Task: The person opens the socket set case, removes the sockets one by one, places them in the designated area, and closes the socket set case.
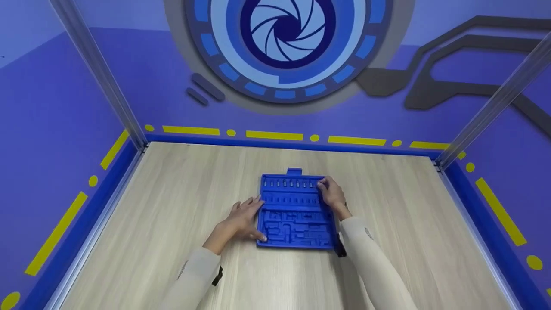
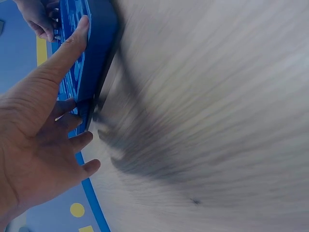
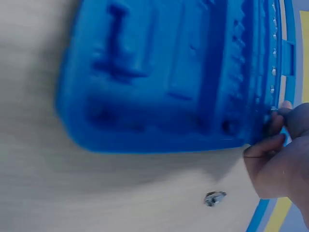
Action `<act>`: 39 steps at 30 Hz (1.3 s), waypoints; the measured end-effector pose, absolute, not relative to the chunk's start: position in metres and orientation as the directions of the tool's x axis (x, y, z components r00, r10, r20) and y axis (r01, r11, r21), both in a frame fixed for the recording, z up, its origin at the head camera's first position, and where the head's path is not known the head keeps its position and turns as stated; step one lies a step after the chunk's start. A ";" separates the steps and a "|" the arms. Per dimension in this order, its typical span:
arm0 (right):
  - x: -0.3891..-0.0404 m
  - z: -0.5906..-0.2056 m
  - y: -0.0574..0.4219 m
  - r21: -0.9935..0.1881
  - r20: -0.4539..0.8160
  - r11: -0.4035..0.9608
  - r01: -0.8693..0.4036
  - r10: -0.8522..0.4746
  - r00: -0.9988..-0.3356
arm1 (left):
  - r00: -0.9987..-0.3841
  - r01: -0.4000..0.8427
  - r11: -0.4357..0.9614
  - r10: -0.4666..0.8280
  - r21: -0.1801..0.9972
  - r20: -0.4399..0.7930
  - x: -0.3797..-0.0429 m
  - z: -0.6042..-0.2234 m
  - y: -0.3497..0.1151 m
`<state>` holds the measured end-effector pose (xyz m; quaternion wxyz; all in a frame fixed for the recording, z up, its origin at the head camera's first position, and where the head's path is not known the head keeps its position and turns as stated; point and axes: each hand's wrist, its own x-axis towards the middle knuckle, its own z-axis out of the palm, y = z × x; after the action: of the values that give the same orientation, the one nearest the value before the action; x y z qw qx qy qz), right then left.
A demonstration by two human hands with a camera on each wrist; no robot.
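Observation:
An open blue plastic case [image 1: 297, 206] lies on the table, with moulded recesses and several small metal bits [image 1: 284, 183] standing in its far row. My left hand [image 1: 243, 217] is at the case's left edge, thumb on the rim and the other fingers spread along the side, as the left wrist view [image 2: 43, 125] also shows. At the far right corner my right hand [image 1: 332, 193] has thumb and fingertips together at the end of the bit row. They pinch a small metal bit [image 3: 273, 109], mostly hidden by the fingers.
A small silvery metal piece [image 3: 215, 198] lies on the wooden table [image 1: 181, 193] to the right of the case. A blue latch tab [image 1: 294, 171] sticks out from the case's far edge. Blue-purple panels [image 1: 142, 86] enclose the table at the back and sides.

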<state>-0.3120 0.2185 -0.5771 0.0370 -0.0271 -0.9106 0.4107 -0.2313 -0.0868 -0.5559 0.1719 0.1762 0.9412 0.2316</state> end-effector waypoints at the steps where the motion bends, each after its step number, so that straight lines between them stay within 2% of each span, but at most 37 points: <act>1: -0.312 -0.578 0.219 -0.767 0.059 0.642 0.017 0.097 -0.993 | -0.879 0.250 0.831 0.410 0.497 -0.243 -0.231 -0.556 -0.086; 6: -0.313 -0.577 0.225 -0.864 0.043 0.503 0.026 0.124 -0.991 | -0.883 0.236 0.831 0.399 0.503 -0.245 -0.230 -0.556 -0.085; 12: -0.306 -0.555 0.227 -0.924 -0.028 0.380 0.039 0.035 -0.999 | -0.884 0.227 0.832 0.394 0.506 -0.251 -0.231 -0.553 -0.084; 19: -0.300 -0.536 0.234 -0.910 -0.065 0.413 0.034 -0.061 -0.996 | -0.884 0.237 0.832 0.399 0.502 -0.245 -0.229 -0.552 -0.085; 28: -0.292 -0.534 0.252 -0.855 -0.066 0.517 -0.035 -0.175 -0.982 | -0.881 0.245 0.832 0.406 0.498 -0.243 -0.232 -0.554 -0.084; 39: -0.284 -0.535 0.270 -0.866 -0.171 0.499 0.016 -0.266 -0.949 | -0.882 0.241 0.831 0.403 0.501 -0.245 -0.231 -0.555 -0.084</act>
<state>-0.2838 0.2703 -0.5350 -0.1426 0.0734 -0.8540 0.4948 -0.2314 -0.0837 -0.5551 0.1727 0.1712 0.9411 0.2348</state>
